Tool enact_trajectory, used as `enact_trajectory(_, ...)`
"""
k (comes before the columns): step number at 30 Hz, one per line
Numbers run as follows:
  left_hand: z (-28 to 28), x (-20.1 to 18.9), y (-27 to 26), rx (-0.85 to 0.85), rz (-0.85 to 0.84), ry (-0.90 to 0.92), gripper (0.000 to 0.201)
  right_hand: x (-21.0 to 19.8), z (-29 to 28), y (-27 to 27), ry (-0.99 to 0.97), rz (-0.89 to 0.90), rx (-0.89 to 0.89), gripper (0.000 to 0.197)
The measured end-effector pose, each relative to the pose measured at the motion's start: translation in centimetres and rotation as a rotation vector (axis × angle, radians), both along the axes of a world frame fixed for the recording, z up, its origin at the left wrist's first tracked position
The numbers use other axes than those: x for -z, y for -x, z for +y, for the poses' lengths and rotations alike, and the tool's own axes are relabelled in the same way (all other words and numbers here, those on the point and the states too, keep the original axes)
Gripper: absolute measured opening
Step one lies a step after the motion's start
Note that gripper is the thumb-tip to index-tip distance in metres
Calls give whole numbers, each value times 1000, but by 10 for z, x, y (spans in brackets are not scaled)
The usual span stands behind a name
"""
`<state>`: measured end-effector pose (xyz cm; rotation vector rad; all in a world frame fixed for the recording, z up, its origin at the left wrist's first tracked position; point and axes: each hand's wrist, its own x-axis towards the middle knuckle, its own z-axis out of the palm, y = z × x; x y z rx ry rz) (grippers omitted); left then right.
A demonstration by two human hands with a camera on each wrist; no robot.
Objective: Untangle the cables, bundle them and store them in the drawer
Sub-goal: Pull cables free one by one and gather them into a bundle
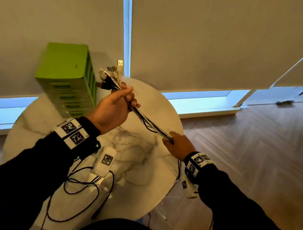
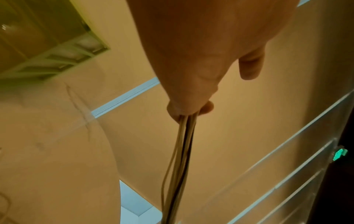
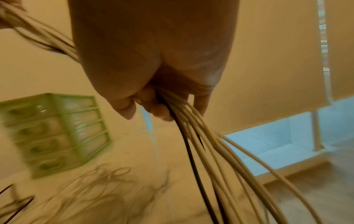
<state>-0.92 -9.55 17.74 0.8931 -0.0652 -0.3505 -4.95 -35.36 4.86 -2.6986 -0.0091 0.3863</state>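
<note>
Gripping cables (image 1: 146, 119) taut with left hand (image 1: 113, 108) near plugs, right hand (image 1: 178, 146) pinching lower down; untangling mostly done, bundling and storing in closed far-left green drawer unit (image 1: 67, 78) pending.

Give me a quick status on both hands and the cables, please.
Left hand grips cable bundle near the plugs; right hand holds it lower down. Bundle stretched above table. Green drawer unit shut, nothing blocking it.

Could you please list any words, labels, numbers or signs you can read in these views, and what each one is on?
No readable text.
Wrist bands and pods: black-and-white square marker patterns only; tiny characters beside them are too small to read.
Green drawer unit, cables: no print visible.
</note>
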Motion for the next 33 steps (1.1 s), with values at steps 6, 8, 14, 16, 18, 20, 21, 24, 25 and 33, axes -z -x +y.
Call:
enact_trajectory(6,44,0,-9,-414,60,-1,22,-7,96,36,-25,82,-435,67)
enact_trajectory(8,61,12,-8,-487,100,-38,26,-9,130,54,-37,165,-539,80)
enact_trajectory(14,111,45,15,-510,140,-156,29,1,170,56,-295,549,-579,84)
enact_trajectory(16,131,48,23,-507,146,-153,31,-7,167,37,-401,562,-468,72)
enact_trajectory(18,144,50,32,-515,170,-140,33,-4,162,12,-451,506,-325,68)
enact_trajectory(20,150,55,42,-527,193,-160,35,9,156,-13,-331,364,-338,56)
enact_trajectory(21,150,58,47,-534,209,-159,35,24,153,-22,-216,335,-401,47)
enact_trajectory(24,149,69,56,-577,256,-120,35,47,160,-26,116,425,-572,37)
enact_trajectory(25,149,72,59,-592,272,-106,34,56,162,-25,172,431,-606,37)
enact_trajectory(33,152,94,82,-573,253,-142,23,72,164,-35,282,365,-653,25)
